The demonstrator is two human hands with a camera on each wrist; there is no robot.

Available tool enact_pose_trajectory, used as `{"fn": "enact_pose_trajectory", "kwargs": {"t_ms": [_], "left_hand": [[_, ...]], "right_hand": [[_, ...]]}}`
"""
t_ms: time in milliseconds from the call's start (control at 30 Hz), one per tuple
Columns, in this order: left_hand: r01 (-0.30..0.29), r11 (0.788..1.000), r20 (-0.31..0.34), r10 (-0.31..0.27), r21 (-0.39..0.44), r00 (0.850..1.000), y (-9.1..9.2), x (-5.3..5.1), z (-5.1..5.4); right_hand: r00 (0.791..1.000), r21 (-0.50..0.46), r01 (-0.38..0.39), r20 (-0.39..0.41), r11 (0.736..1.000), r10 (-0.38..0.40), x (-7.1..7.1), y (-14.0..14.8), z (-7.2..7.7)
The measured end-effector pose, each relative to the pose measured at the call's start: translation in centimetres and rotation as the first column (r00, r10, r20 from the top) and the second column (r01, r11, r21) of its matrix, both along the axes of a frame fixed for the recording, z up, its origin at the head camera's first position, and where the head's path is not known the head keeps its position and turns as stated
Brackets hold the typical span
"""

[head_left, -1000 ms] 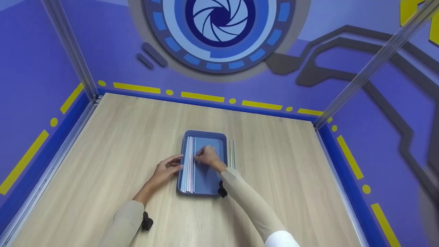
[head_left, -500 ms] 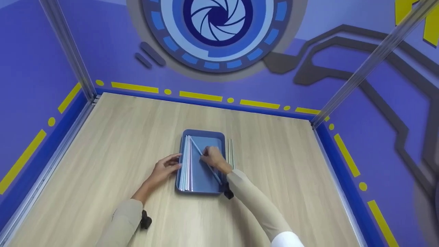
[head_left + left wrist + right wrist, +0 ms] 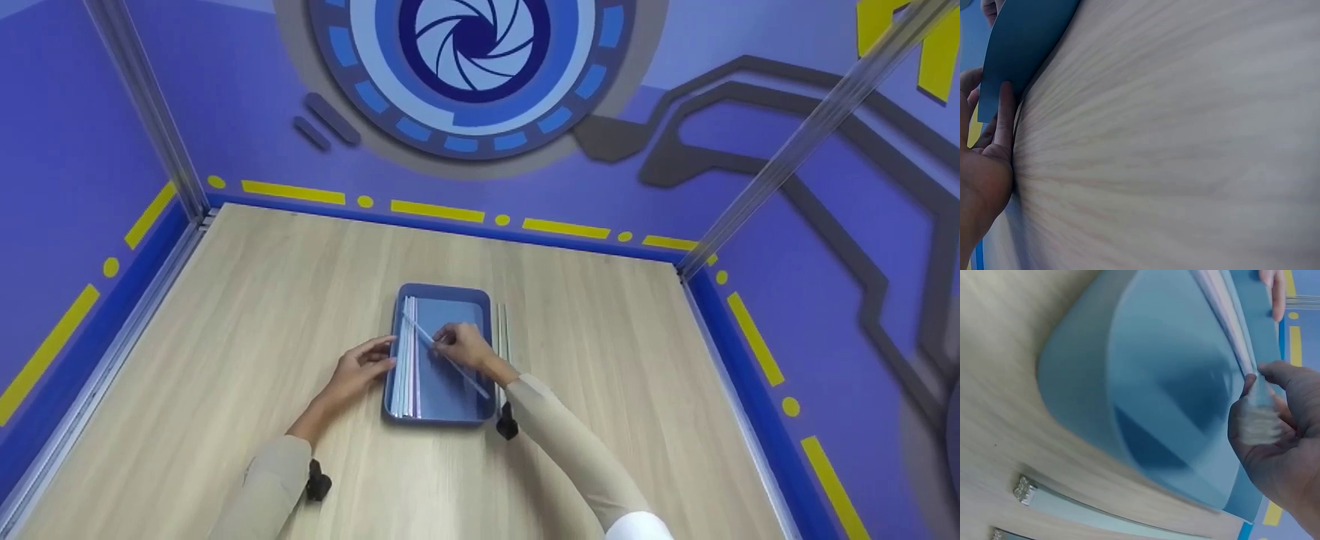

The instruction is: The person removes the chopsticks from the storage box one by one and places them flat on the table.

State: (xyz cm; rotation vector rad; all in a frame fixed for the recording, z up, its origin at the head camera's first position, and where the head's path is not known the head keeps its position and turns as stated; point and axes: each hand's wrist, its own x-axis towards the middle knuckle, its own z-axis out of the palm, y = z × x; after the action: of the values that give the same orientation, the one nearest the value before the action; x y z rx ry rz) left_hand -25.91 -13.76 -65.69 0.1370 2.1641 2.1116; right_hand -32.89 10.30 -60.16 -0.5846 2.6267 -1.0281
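Observation:
A blue rectangular tray (image 3: 454, 409) lies on the table, with several long thin pale sticks (image 3: 409, 375) lined up along its left side. My right hand (image 3: 466, 346) pinches one pale blue stick (image 3: 474, 384) between thumb and fingers, slanted over the tray. Its far end crosses above the row. In the right wrist view the near end of this stick (image 3: 1261, 424) looks crinkled and silvery. My left hand (image 3: 364, 367) rests against the tray's left wall from outside. One straight finger (image 3: 1006, 115) touches that wall in the left wrist view.
Two more thin sticks (image 3: 504, 330) lie on the wooden table (image 3: 600, 360) close to the tray's right side. One of these, a pale green stick (image 3: 1084, 512), also has a crinkled silvery end. Blue printed walls (image 3: 247, 150) enclose the back and sides.
My right hand has lifted one stick away from the row's right edge and tilted it, the far end passing leftward over the others. The left hand stays at the tray.

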Motion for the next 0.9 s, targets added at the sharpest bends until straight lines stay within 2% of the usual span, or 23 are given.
{"fn": "enact_pose_trajectory", "kwargs": {"t_ms": [133, 267, 433, 633, 767, 900], "left_hand": [[0.001, 1.000, 0.002, -0.001, -0.024, 1.000, 0.0, 0.0, 0.1], [0.003, 1.000, 0.010, -0.003, -0.029, 1.000, 0.0, 0.0, 0.1], [-0.001, 1.000, 0.012, 0.001, -0.016, 1.000, -0.1, -0.1, 0.0], [-0.001, 1.000, 0.018, 0.001, -0.004, 1.000, -0.1, -0.2, 0.1], [-0.006, 1.000, 0.011, 0.006, -0.005, 1.000, -0.2, -0.1, 0.3], [0.003, 1.000, 0.018, -0.003, -0.012, 1.000, -0.2, 0.0, 0.4]], "right_hand": [[1.000, -0.079, 0.004, 0.007, 0.997, -0.004, 0.2, 0.3, 0.3], [0.998, -0.148, 0.057, 0.029, 0.987, -0.053, 0.5, 0.6, 0.5], [0.993, -0.189, 0.117, 0.023, 0.975, -0.115, 0.7, 0.9, 0.9], [0.991, -0.234, 0.136, 0.029, 0.963, -0.133, 1.0, 1.4, 1.3], [0.989, -0.289, 0.146, 0.028, 0.946, -0.144, 1.2, 1.8, 1.3], [0.981, -0.342, 0.187, 0.011, 0.921, -0.195, 1.3, 2.3, 1.3]]}}
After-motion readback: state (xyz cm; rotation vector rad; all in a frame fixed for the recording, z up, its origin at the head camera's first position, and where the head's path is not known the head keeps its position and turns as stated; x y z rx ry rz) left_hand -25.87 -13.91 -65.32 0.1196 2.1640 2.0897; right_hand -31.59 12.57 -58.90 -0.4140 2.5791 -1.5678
